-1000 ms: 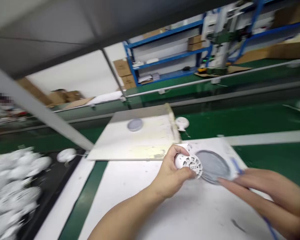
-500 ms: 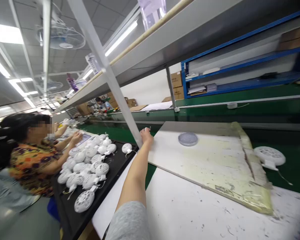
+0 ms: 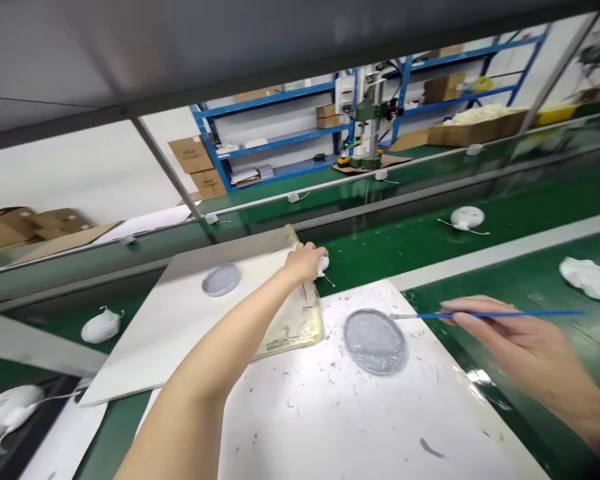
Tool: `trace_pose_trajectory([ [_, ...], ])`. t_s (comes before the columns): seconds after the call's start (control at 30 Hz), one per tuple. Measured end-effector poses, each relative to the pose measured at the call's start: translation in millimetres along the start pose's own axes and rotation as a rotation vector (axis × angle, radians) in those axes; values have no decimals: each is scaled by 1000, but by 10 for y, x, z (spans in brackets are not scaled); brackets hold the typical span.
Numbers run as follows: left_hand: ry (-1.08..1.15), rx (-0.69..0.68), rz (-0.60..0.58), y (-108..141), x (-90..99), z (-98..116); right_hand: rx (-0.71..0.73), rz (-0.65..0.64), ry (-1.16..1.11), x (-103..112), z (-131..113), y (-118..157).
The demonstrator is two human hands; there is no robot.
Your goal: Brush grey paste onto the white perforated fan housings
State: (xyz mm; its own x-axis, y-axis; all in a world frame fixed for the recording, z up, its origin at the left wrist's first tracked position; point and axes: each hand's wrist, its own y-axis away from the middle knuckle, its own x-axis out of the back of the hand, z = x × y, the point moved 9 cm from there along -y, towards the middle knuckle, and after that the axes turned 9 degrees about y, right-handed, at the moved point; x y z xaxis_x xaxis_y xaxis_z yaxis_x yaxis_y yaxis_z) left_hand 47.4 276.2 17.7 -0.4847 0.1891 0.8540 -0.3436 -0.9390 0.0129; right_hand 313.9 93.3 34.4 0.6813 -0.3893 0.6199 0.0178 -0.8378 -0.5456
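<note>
My left hand [image 3: 305, 261] reaches out beyond the right edge of the raised board. Its fingers are curled over a white mini fan [image 3: 323, 267], mostly hidden by the hand, with a thin wire trailing from it. My right hand [image 3: 525, 353] pinches a thin blue paintbrush [image 3: 510, 314], held nearly level. The brush's tip points left, at the rim of a round dish of grey paste [image 3: 375, 341] on the white work sheet [image 3: 380, 427]. A second shallow round dish [image 3: 221, 280] sits on the raised board [image 3: 180, 313].
White mini fans lie on the green conveyor, one at the left [image 3: 101, 325] and one at the right [image 3: 467, 217]. Another fan [image 3: 10, 412] rests on a black tray. A crumpled white cloth [image 3: 590, 280] lies far right. A shelf [image 3: 230, 40] overhangs the bench.
The view has swung right. My left hand has moved from beside the slanted post, across the board, to the fan at its right edge. My right hand with the paintbrush has come into view.
</note>
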Motion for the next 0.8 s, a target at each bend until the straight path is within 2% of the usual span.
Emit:
trace_pose_trajectory([
  [0.1, 42, -3, -102, -214, -186, 46, -270, -144, -122, -195, 148, 14],
  [0.17, 108, 2, -103, -282, -215, -27, -343, -185, -233, -309, 125, 6],
  [0.27, 281, 34, -30, -300, -197, -140, -322, -241, -340, -467, 11, -38],
  [0.37, 564, 72, 100, -216, -99, -160, -250, -286, -370, -599, -72, -67],
  [0.47, 904, 88, 227, 26, 75, -100, -183, -319, -346, -699, -103, -70],
  [0.57, 1226, 102, 298, 410, 222, -42, -153, -348, -321, -769, -111, -64],
  [0.63, 1549, 181, 318, 684, 199, -69, -175, -375, -332, -815, -106, -52],
  [0.7, 1818, 303, 344, 928, 98, -124, -233, -407, -374, -870, -90, -31],
  [0.8, 1882, 429, 407, 1181, -16, -218, -360, -448, -480, -959, -47, 8],
])
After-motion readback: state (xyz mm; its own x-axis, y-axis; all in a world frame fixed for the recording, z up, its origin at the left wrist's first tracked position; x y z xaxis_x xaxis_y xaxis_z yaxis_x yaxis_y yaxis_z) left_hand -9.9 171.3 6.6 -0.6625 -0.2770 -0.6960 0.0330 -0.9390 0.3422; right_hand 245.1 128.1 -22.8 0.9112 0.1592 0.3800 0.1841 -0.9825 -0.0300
